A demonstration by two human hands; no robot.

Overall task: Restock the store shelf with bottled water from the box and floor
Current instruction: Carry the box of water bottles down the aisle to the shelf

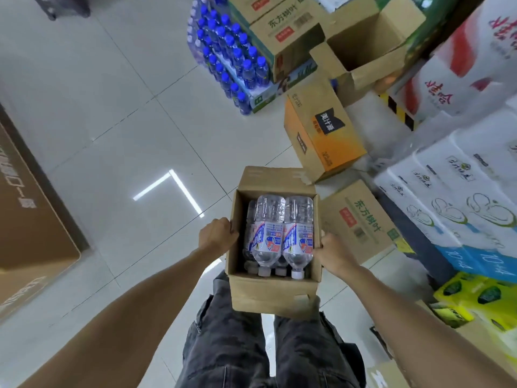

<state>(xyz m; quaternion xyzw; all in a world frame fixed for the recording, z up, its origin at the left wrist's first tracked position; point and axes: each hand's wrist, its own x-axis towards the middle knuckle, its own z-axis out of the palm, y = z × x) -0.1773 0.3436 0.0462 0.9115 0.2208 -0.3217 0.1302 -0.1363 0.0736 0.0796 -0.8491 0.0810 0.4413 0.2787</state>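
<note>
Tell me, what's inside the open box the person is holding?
The cardboard box holds clear water bottles lying on their sides, white caps toward the person. Two lie on top; more show beneath, but their number is hidden.

The open brown corrugated-cardboard box (pixel 275 299), gripped on both side walls, has a matt, fibrous surface. Between the two grips lie clear glossy plastic water bottles (pixel 282 233) with smooth printed film labels and ribbed white plastic caps. Below the grip, the dark grey trousers (pixel 223 345) are coarse woven cloth. The pale floor tiles (pixel 112 135) are smooth and highly reflective.
</note>
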